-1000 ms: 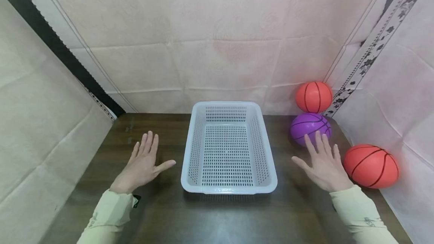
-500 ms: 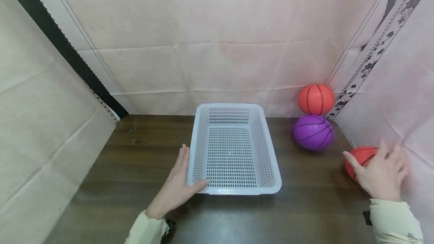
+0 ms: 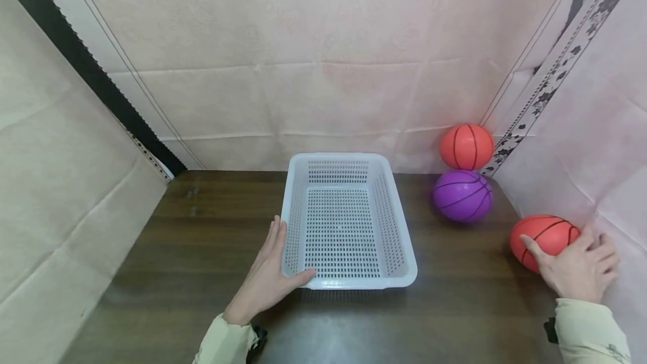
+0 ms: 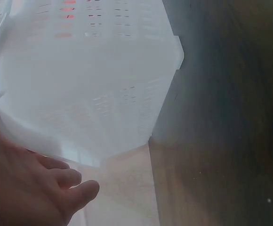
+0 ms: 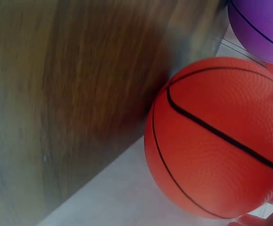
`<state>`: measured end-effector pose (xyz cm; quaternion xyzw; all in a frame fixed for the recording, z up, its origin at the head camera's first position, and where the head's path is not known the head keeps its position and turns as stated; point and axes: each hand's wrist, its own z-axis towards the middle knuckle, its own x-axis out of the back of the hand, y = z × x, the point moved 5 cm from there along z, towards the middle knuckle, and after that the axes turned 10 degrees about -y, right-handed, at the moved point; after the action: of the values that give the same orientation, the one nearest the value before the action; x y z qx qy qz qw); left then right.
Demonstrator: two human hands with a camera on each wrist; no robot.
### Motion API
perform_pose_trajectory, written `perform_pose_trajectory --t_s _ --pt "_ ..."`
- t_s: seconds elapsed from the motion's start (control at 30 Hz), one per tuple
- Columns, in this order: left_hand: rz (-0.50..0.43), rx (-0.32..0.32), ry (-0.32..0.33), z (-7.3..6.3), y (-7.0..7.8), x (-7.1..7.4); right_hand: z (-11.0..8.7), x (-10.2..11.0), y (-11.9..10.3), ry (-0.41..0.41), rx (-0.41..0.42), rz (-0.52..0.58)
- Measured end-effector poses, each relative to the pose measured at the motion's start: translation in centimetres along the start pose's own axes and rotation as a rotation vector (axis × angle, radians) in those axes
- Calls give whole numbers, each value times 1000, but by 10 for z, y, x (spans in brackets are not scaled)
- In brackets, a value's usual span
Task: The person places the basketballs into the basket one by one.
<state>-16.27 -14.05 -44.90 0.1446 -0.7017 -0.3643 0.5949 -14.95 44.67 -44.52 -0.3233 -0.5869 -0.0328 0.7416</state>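
Observation:
A white perforated plastic basket (image 3: 349,283) stands on the dark wooden table. At its near left corner my left hand (image 3: 268,277) holds the rim, fingers along the outer left wall and thumb over the front edge. In the left wrist view, those fingers (image 4: 82,193) lie just beneath the rim. My right hand (image 3: 581,265) grips a red-orange toy basketball (image 3: 543,235) at the table's right side, its thumb on the left of the ball and its fingers on the right. The ball (image 5: 216,141) fills much of the right wrist view; most of the hand is outside that view.
A purple toy basketball (image 3: 462,195) sits farther back on the right. Behind it, another red-orange basketball (image 3: 466,147) rests by the back corner. Pale cloth walls (image 3: 328,94) enclose the table (image 3: 217,229) at the back and both sides.
My left hand has moved right to the basket's corner. My right hand has moved right and closed its fingers around the nearest red-orange basketball. The basket and other balls have stayed in place.

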Motion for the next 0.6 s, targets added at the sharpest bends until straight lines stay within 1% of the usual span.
perform_pose_trajectory --t_s 0.17,0.27,0.47,0.6 --pt "-43 31 -43 -1 -1 -1 1 -12 -1 -97 -29 13" --pt "-54 47 -53 -1 -2 -2 1 -16 -2 -120 -35 28" --pt "-44 53 -54 0 -4 -2 -2 -12 -9 -92 -22 64" --pt "-55 46 -54 0 -4 -2 -6 -5 -19 -42 0 118"
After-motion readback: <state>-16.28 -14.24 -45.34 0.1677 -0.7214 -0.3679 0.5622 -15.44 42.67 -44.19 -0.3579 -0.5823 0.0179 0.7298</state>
